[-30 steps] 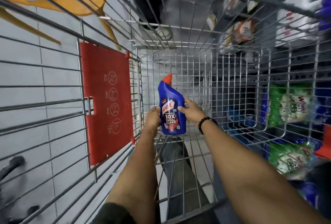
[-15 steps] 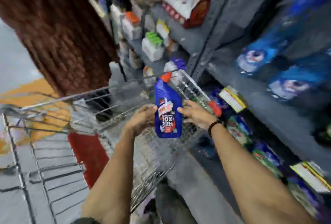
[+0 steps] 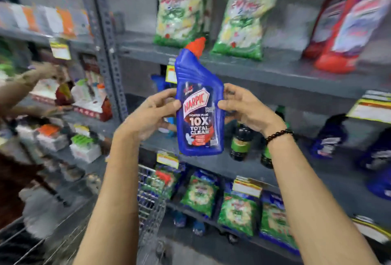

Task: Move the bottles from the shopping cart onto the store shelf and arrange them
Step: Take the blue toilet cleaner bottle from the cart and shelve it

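Observation:
A blue toilet-cleaner bottle [image 3: 198, 104] with a red angled cap is held upright in front of the grey store shelf [image 3: 275, 70]. My left hand [image 3: 152, 114] grips its left side and my right hand [image 3: 245, 108], with a dark bead bracelet at the wrist, grips its right side. The bottle is in the air between two shelf levels, label facing me. The wire shopping cart [image 3: 150, 199] sits low, below my left forearm.
Green-white pouches [image 3: 182, 8] and red bottles [image 3: 347, 23] stand on the upper shelf. Dark bottles [image 3: 241, 142] and blue packs [image 3: 330, 137] occupy the middle shelf, green packs [image 3: 198, 195] the lower one. Another person's arm [image 3: 23, 82] reaches into the left shelving bay.
Both hands lifted the blue bottle out of the cart and up in front of the shelves. My view swung from the cart's inside up to the shelf.

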